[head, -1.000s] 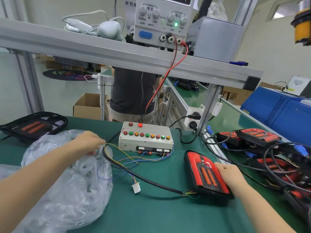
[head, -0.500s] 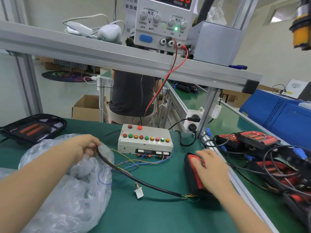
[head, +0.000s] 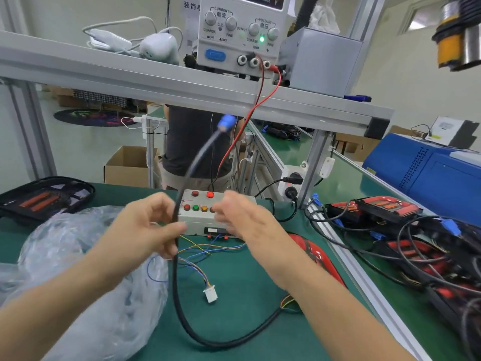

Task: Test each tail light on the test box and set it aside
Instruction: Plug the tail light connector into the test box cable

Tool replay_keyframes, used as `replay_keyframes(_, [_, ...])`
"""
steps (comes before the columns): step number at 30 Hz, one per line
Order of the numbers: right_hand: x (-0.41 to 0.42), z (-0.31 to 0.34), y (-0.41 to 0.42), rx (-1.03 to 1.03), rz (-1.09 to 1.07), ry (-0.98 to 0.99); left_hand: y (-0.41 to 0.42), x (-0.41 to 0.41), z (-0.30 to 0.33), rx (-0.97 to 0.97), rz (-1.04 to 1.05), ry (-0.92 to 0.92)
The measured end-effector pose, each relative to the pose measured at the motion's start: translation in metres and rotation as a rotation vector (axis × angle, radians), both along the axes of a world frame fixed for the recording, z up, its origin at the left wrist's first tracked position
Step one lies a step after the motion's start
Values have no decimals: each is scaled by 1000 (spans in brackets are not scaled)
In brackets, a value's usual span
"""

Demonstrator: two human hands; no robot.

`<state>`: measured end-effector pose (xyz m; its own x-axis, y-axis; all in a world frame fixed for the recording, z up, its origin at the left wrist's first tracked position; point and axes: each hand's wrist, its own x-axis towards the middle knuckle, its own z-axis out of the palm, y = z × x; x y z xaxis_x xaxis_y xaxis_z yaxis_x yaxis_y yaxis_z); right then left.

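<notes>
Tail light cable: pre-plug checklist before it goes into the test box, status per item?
1. Cable held: ok. The left hand grips the black cable.
2. Blue plug free: ok, raised in the air above the test box, touching nothing.
3. Right hand free to take the plug: ok, open and holding nothing.
4. Tail light settled: ok, lying on the green mat beside the box.
5. White connector on the box leads reachable: ok, loose on the mat.
6. Plug orientation: cannot tell, blurred.
7. Power supply on: ok, green lamp lit.
</notes>
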<state>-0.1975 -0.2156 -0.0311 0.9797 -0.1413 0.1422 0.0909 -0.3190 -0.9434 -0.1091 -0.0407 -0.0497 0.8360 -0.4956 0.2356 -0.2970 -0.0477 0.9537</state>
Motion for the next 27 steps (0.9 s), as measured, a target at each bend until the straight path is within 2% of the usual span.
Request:
replay_keyframes(2, [10, 12, 6, 252, -2, -23, -15, -5, -2, 108, -4, -260])
replay_keyframes(5, [14, 30, 6, 576, -59, -226, -40, 0, -4, 246, 22, -683])
replay_keyframes(7, [10, 36, -5, 825, -96, -407, -53, 7, -6, 293, 9, -811])
replay_keyframes(9, [-2, 39, -15, 882, -128, -567, -63, 17, -13, 303, 12, -856])
replay_keyframes(11, [-14, 32, -21, 757, -186, -648, -71, 26, -22, 300, 24, -836])
replay_keyframes(12, [-20, 26, -22, 630, -205, -665, -76, 29, -27, 299, 10, -805])
replay_keyframes(15, [-34, 6, -19, 12, -243, -662, -87, 34, -40, 295, -116, -605])
replay_keyframes(17, [-40, -2, -20, -292, -216, -619, -88, 38, -52, 429, -217, -525])
replay_keyframes(21, [-49, -2, -32, -513, -163, -448, -75, 40, -81, 849, -370, -544])
replay_keyframes(24, [-52, 3, -40, -654, -193, -331, -70, 39, -93, 887, -307, -545])
replay_keyframes(27, [-51, 9, -52, -761, -276, -373, -64, 44, -92, 896, -191, -569])
